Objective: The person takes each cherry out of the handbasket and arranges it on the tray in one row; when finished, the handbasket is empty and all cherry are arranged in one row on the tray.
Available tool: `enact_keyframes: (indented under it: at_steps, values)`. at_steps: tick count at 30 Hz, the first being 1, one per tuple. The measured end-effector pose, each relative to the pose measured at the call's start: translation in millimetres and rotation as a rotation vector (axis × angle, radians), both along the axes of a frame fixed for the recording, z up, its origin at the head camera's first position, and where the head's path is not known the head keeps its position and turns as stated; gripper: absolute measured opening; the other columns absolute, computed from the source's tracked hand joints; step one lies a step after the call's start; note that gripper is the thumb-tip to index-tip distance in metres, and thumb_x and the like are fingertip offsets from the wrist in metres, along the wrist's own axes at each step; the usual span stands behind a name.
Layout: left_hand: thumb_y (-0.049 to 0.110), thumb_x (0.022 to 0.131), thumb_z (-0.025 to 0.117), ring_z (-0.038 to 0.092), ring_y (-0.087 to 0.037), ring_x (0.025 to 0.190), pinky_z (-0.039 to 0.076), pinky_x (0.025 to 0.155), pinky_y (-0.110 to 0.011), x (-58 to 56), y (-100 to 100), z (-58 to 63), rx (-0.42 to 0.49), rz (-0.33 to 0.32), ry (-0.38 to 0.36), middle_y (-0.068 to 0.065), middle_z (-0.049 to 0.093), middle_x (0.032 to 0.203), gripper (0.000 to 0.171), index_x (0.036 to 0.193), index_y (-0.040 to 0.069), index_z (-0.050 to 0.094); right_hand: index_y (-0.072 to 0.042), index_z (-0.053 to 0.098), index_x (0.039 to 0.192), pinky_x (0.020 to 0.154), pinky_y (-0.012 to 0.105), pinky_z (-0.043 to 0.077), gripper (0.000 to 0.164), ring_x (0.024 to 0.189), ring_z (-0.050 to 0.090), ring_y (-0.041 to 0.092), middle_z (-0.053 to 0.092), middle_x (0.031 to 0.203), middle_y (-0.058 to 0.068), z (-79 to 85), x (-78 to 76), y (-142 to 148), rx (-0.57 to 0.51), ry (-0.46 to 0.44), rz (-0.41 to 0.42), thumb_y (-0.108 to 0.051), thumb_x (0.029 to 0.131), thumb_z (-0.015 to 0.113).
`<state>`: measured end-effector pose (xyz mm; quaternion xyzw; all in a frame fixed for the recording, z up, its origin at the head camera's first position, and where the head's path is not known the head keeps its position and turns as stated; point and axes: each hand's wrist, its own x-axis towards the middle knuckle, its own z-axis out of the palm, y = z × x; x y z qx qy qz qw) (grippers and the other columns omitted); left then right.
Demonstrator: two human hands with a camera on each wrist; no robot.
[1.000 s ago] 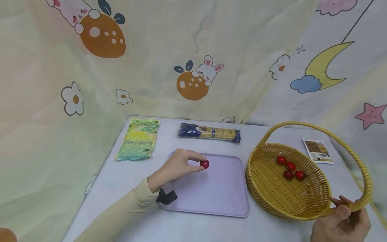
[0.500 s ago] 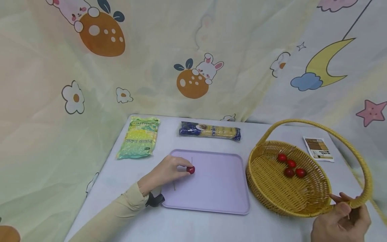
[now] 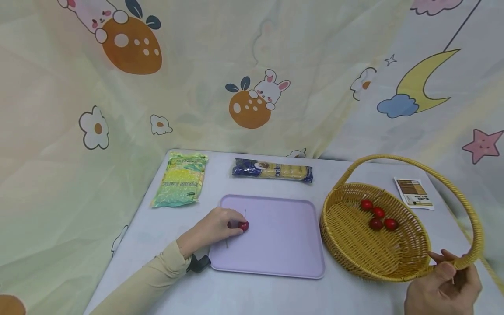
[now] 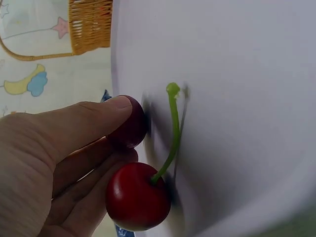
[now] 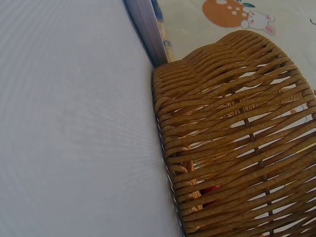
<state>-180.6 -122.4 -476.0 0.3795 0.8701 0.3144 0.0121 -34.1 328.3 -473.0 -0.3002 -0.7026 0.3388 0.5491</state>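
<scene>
My left hand [image 3: 214,229] pinches a dark red cherry [image 3: 243,226] between thumb and fingers, low over the left part of the lilac tray [image 3: 281,245]. Whether that cherry touches the tray, I cannot tell. Just beside the fingers, a second, brighter cherry [image 4: 138,197] with a green stem shows in the left wrist view; in the head view the hand hides most of it. My right hand [image 3: 442,286] grips the yellow wicker basket [image 3: 334,251] where its handle meets the rim. Several red cherries [image 3: 378,213] lie inside the basket.
Behind the tray lies a long blue and yellow packet [image 3: 271,170]. A green and yellow bag [image 3: 181,179] rests at the back left. Beyond the basket is a small brown and white sachet [image 3: 414,193]. A patterned cloth [image 3: 197,87] hangs behind the table.
My left hand has carried the cherry to the left and slightly down toward the tray's left part. The right hand stays on the basket.
</scene>
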Motion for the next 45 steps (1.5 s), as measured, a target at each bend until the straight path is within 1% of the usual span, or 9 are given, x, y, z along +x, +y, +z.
enact_keyframes:
  at_steps: [11,18,23,25,27,32,36,42,45]
  values:
    - [0.016,0.085,0.088,0.074,-0.013,0.098,0.061,0.084,-0.028,2.3,1.3,4.9,-0.013,0.018,0.053,-0.002,0.08,0.109,0.029,0.112,0.008,0.081,-0.024,0.06,0.142,0.082,0.013,0.048,0.033,0.096,0.066,-0.002,0.068,0.119,-0.014,-4.4,-0.8,3.6,0.026,0.072,0.027,-0.026,0.11,0.053]
    - [0.017,0.086,0.087,0.076,-0.016,0.1,0.062,0.087,-0.031,-0.6,10.9,17.9,0.065,-0.007,0.161,-0.003,0.08,0.11,0.031,0.114,0.005,0.08,-0.015,0.063,0.138,0.085,0.015,0.051,0.03,0.093,0.066,-0.001,0.069,0.114,-0.011,2.3,-3.0,0.5,-0.033,0.156,0.064,-0.021,0.109,0.056]
    - [0.019,0.086,0.087,0.076,-0.017,0.105,0.061,0.091,-0.032,-4.1,26.2,27.2,0.124,-0.034,0.178,-0.003,0.08,0.114,0.036,0.118,0.006,0.079,-0.009,0.063,0.135,0.086,0.016,0.05,0.03,0.092,0.066,0.0,0.068,0.111,-0.01,13.3,-2.9,-8.6,-0.077,0.202,0.082,-0.019,0.108,0.057]
    - [0.021,0.087,0.087,0.076,-0.018,0.109,0.06,0.094,-0.032,-5.2,34.5,30.7,0.144,-0.039,0.159,-0.003,0.079,0.117,0.037,0.12,0.007,0.079,-0.006,0.065,0.133,0.086,0.016,0.051,0.03,0.091,0.067,0.001,0.069,0.11,-0.008,14.8,-3.9,-10.5,-0.067,0.25,0.107,-0.02,0.107,0.06]
    - [0.023,0.088,0.086,0.075,-0.017,0.112,0.06,0.095,-0.032,-6.0,43.8,35.1,0.16,-0.043,0.119,-0.002,0.079,0.119,0.038,0.122,0.009,0.078,0.0,0.066,0.129,0.084,0.017,0.052,0.033,0.088,0.068,0.005,0.071,0.107,-0.002,14.4,-6.1,-10.9,-0.065,0.353,0.165,-0.022,0.104,0.066]
    - [0.03,0.091,0.084,0.072,-0.012,0.116,0.059,0.096,-0.031,-10.5,74.6,45.5,0.215,-0.066,-0.063,0.002,0.077,0.125,0.039,0.127,0.017,0.077,0.012,0.065,0.12,0.081,0.017,0.055,0.045,0.081,0.07,0.01,0.073,0.099,0.011,11.8,-11.8,-8.4,-0.053,0.576,0.29,-0.024,0.096,0.078]
    - [0.032,0.091,0.083,0.072,-0.009,0.116,0.058,0.095,-0.025,-14.4,107.4,53.8,0.26,-0.114,-0.155,0.002,0.076,0.125,0.04,0.128,0.018,0.077,0.013,0.065,0.119,0.081,0.017,0.055,0.044,0.082,0.07,0.01,0.073,0.1,0.011,12.0,-13.3,-6.9,-0.028,0.58,0.294,-0.022,0.097,0.077]
    - [0.033,0.091,0.084,0.071,0.0,0.11,0.055,0.09,-0.014,-18.4,164.0,67.8,0.283,-0.184,-0.162,0.003,0.077,0.122,0.04,0.127,0.018,0.078,0.012,0.065,0.121,0.081,0.015,0.054,0.043,0.083,0.07,0.008,0.074,0.101,0.007,12.6,-10.8,-7.0,-0.006,0.538,0.271,-0.023,0.099,0.075]
    - [0.038,0.091,0.082,0.069,0.006,0.109,0.052,0.088,-0.01,-20.5,192.5,73.1,0.268,-0.204,-0.195,0.007,0.077,0.123,0.04,0.127,0.022,0.077,0.011,0.065,0.121,0.081,0.015,0.055,0.042,0.083,0.07,0.008,0.074,0.101,0.007,11.6,-9.2,-7.4,-0.01,0.534,0.259,-0.022,0.099,0.075]
